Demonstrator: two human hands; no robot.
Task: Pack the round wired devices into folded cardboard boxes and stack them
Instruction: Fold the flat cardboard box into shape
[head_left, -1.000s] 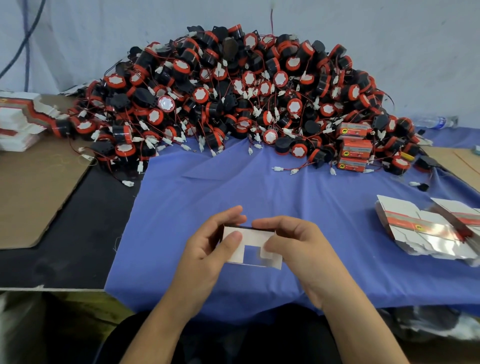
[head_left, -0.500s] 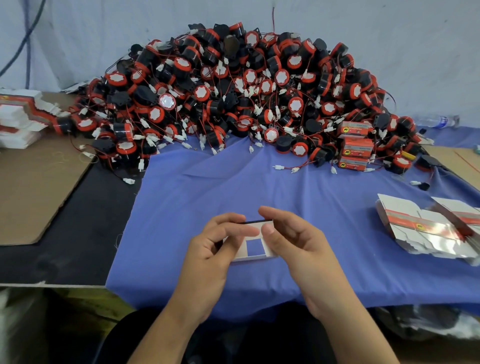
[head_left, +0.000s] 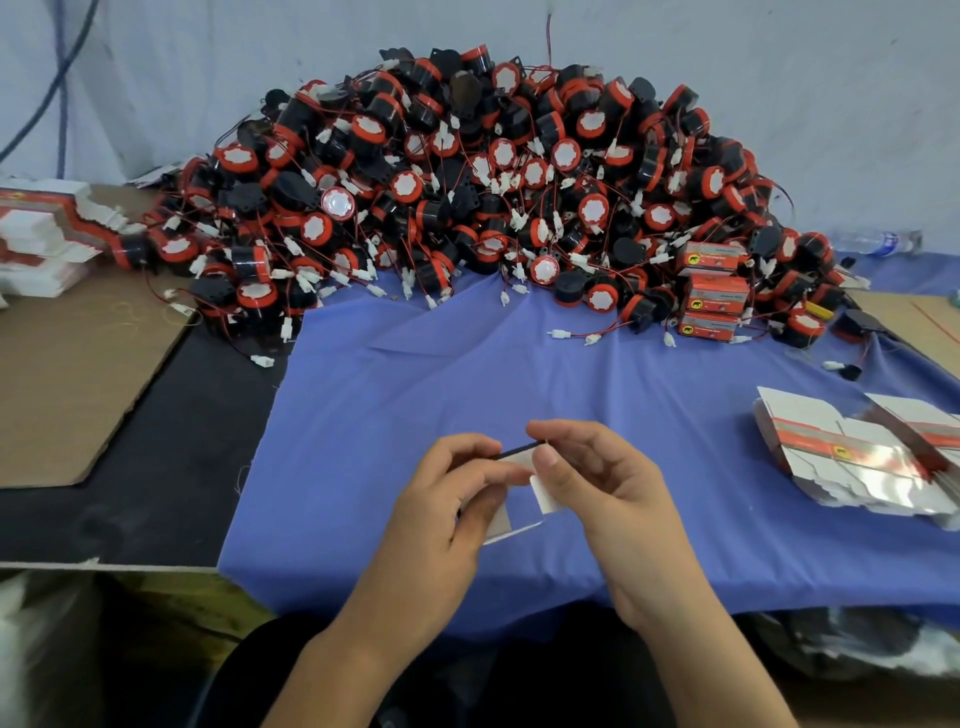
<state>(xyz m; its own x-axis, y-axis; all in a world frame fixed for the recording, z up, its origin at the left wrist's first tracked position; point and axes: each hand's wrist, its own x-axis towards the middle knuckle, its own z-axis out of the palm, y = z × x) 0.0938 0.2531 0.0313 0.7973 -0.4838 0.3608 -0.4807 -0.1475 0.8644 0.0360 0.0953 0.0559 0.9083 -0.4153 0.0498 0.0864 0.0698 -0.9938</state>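
Left hand (head_left: 441, 499) and right hand (head_left: 597, 483) meet low over the near edge of the cloth (head_left: 415, 389), both curled on one box (head_left: 544, 498): left thumb and fingers pinch its left side, right thumb and forefinger pinch the top right corner. The box is held just above the cloth, only partly opened, white inner face toward the camera, dark top edge between the fingertips. Flaps look unfolded and there is no device in it. Devices (head_left: 493, 192) lie in a huge heap at the far side, against the wall, wires tangled, well apart from the hands. Done so far, as shown: three packed boxes (head_left: 714, 291) stacked at the right foot of the heap, touching it. Blanks (head_left: 841, 457) lie flat on the cloth to the right; more blanks (head_left: 47, 234) sit far left by the cardboard sheet (head_left: 67, 374). Judgement: very early in the task, almost the whole heap is left. This box needs forming, filling, closing, then stacking.
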